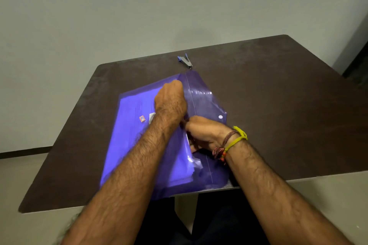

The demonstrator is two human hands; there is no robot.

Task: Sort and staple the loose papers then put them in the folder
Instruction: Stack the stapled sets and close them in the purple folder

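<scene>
Two bare forearms reach forward from the bottom edge over a dark brown table point(278, 105). A translucent purple folder point(127, 145) lies flat on it, its near edge just past the table's front edge, with white papers point(179, 169) visible inside. The left hand point(170, 101) rests on the folder near its opening, fingers curled under; whether they grip anything cannot be told. The right hand point(205, 133), thread bands at its wrist, pinches the papers at the folder's mouth. The open flap point(207, 101) lies to the right. A stapler point(185, 60) sits beyond, apart.

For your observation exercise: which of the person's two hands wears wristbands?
The right hand, low on the purple folder: yellow and reddish bands circle its wrist. The left hand, further up the folder, has a bare wrist.
</scene>
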